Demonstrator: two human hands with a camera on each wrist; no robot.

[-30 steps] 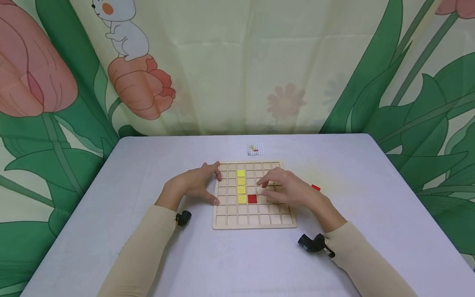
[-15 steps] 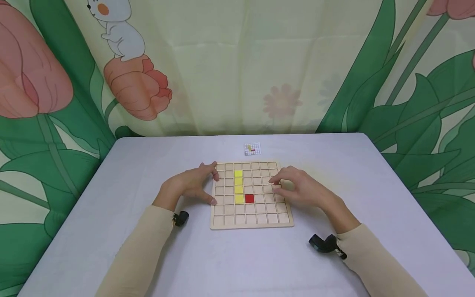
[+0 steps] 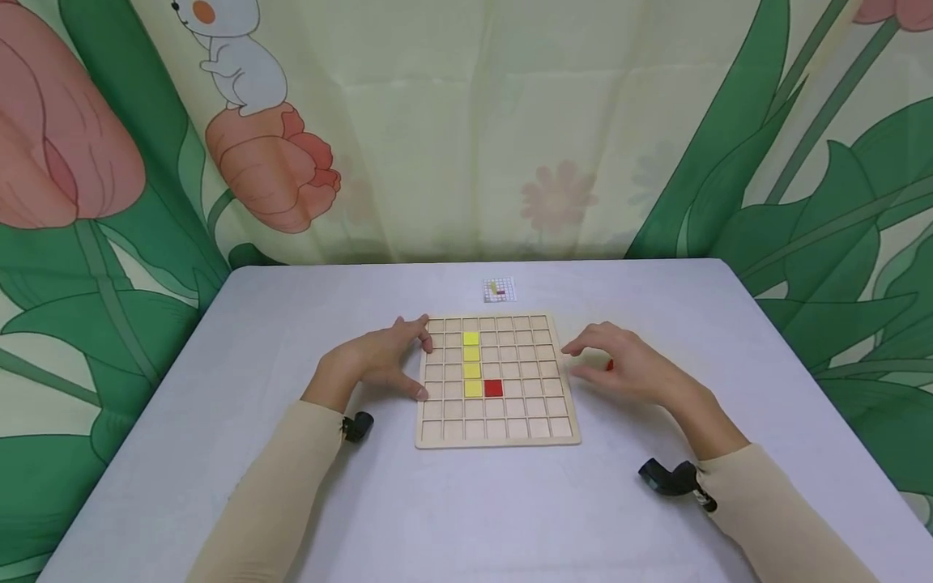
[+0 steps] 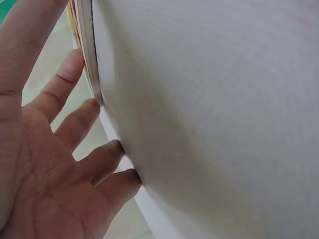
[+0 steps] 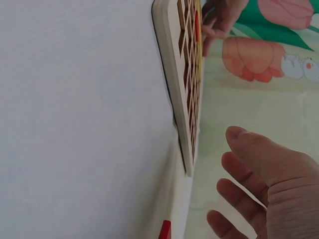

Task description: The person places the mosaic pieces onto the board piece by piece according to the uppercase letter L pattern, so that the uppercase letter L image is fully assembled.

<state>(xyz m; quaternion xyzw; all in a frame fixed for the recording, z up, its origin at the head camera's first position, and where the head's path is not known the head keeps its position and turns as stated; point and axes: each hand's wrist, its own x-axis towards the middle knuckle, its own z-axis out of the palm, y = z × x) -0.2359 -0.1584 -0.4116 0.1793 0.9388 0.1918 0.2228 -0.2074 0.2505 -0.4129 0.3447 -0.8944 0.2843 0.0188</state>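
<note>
A wooden grid board (image 3: 498,433) lies on the table, with a column of several yellow tiles (image 3: 472,354) and one red tile (image 3: 493,388) beside the lowest of them. My left hand (image 3: 375,358) touches the board's left edge with spread fingers and thumb; the left wrist view shows its fingertips (image 4: 92,105) against the edge. To the right of the board, my right hand (image 3: 627,363) is held above the table, fingers loosely bent and apart from the thumb, holding nothing. Another red tile (image 5: 165,230) lies on the table, mostly hidden by this hand in the head view.
Behind the board lies a small card (image 3: 499,290) printed with a grid and coloured squares. A white cloth covers the table (image 3: 291,304). A flower-patterned curtain (image 3: 452,162) hangs along the table's far edge.
My right hand has moved right, from over the board to beside it, near the loose red tile. My left hand keeps its place at the left edge. The tiles on the board look unchanged.
</note>
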